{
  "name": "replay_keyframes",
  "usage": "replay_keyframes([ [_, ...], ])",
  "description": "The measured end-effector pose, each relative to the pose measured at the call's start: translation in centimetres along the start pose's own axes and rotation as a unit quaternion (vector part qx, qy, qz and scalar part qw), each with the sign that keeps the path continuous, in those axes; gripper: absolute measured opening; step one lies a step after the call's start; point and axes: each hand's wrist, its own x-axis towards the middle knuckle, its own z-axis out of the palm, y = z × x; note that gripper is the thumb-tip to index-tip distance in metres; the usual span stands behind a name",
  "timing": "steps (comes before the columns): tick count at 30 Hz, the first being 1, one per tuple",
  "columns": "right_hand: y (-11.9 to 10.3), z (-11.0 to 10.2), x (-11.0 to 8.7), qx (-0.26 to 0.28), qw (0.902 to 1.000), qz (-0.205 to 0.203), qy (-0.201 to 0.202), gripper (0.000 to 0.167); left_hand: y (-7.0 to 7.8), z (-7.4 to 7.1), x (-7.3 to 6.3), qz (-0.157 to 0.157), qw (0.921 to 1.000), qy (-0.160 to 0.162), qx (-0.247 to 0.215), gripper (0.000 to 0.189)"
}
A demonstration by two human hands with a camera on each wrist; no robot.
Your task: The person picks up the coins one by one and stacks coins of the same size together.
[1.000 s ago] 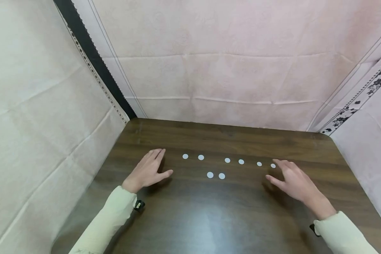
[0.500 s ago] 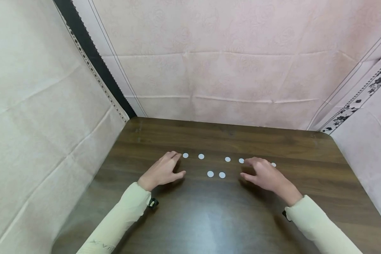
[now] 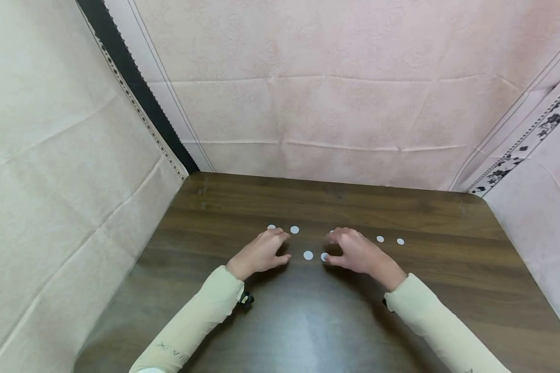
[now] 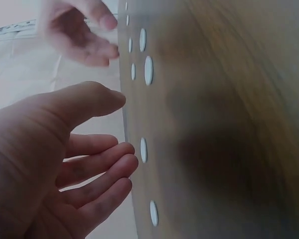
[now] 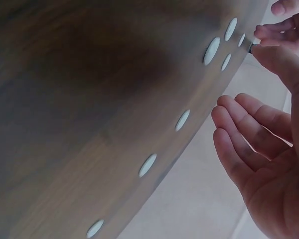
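Several small white round discs lie flat on the brown wooden table (image 3: 280,331). My left hand (image 3: 260,253) is over the table, fingers loosely bent and thumb apart, overlapping the far-left disc (image 3: 271,226) in the head view. Facing it, my right hand (image 3: 361,254) has its thumb at the edge of a near disc (image 3: 324,257) in that view, its fingers partly covering a back-row disc (image 3: 332,232). Between the hands lies another near disc (image 3: 308,255). In the left wrist view, my left palm and fingers (image 4: 94,164) hold nothing. The right wrist view shows my right hand (image 5: 264,144) likewise holding nothing.
To the right of my right hand lie two more discs, one (image 3: 380,239) left of the other (image 3: 400,241). A pale pink cloth (image 3: 331,114) hangs behind the table's back edge. Cream cloth (image 3: 74,181) borders the left side, and white cloth (image 3: 541,223) the right.
Both hands have moved inward towards each other, the right one farther. Two discs at right have come into view from beneath the right hand. The discs have stayed in place.
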Motion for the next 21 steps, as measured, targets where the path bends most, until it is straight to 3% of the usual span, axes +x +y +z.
replay_keyframes([
  [9, -1.3, 1.0, 1.8, 0.016, 0.9992, -0.029, -0.023, 0.029, 1.3, 1.3, 1.6, 0.019, 0.9997, -0.010, -0.013, 0.022],
  [21, -1.6, 1.9, 2.7, 0.002, 0.9979, -0.050, -0.040, 0.016, 2.4, 2.5, 2.9, -0.002, 0.9989, -0.027, -0.038, 0.013],
])
